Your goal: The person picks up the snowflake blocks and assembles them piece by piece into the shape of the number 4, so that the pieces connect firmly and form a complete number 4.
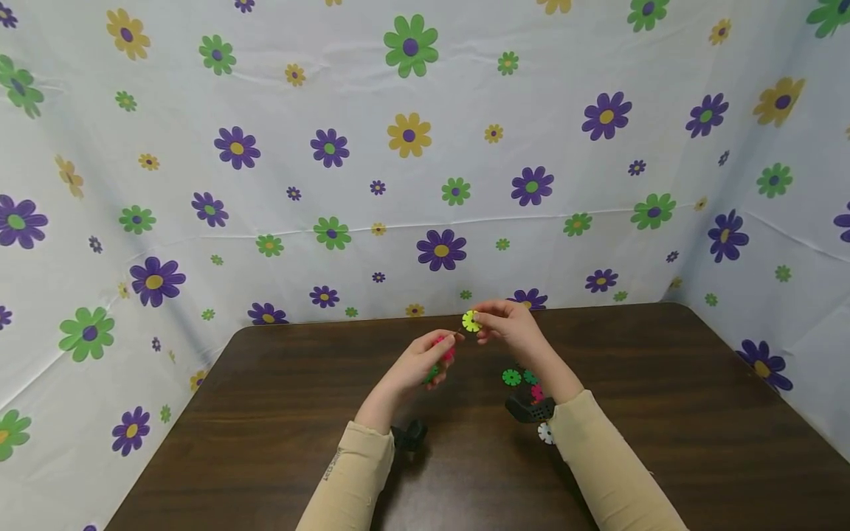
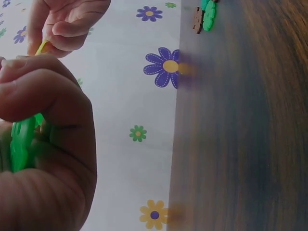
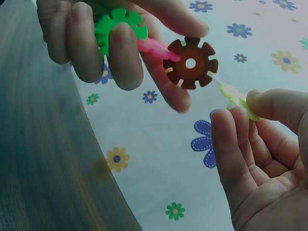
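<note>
My left hand (image 1: 425, 358) holds a joined chain of notched flower-shaped discs. In the right wrist view the chain shows a green disc (image 3: 138, 32) under the curled fingers, a pink disc (image 3: 156, 49) edge-on, and a brown disc (image 3: 190, 78) at the thumb and forefinger. My right hand (image 1: 508, 324) pinches a yellow disc (image 1: 471, 321) between thumb and fingertips, its edge close beside the brown disc. Both hands are raised over the far part of the table. Left fingers partly hide the green disc.
Loose discs lie on the brown wooden table (image 1: 285, 428) near the right forearm: green (image 1: 511, 377), teal (image 1: 530, 376), pink (image 1: 537, 391) and white (image 1: 546, 434). A flower-printed cloth (image 1: 358, 280) hangs behind the table. Black wrist cameras (image 1: 531, 410) sit below both wrists.
</note>
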Demonstrator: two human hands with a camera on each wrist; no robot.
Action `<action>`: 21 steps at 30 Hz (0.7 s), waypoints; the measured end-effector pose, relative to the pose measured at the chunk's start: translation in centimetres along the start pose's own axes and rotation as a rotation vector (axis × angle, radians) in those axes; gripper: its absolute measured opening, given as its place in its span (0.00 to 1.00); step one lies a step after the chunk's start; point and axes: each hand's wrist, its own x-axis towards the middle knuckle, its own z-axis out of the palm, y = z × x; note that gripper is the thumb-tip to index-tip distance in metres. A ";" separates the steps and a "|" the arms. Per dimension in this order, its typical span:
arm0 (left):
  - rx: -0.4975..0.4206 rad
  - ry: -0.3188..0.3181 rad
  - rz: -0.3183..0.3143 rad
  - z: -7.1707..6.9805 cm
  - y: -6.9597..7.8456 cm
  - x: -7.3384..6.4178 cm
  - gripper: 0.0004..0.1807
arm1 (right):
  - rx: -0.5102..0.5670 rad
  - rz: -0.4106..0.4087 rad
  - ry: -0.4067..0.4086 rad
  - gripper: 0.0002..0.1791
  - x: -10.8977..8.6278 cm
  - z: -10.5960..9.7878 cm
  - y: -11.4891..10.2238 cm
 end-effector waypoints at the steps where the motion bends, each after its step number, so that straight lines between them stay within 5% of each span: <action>1: 0.000 0.000 -0.001 0.0 0.0 0.0 0.23 | 0.002 -0.001 0.000 0.15 -0.1 0.1 -0.1; 21: -0.003 -0.018 0.007 0.1 -0.1 0.1 0.20 | -0.046 -0.016 0.005 0.13 -0.5 0.9 -0.1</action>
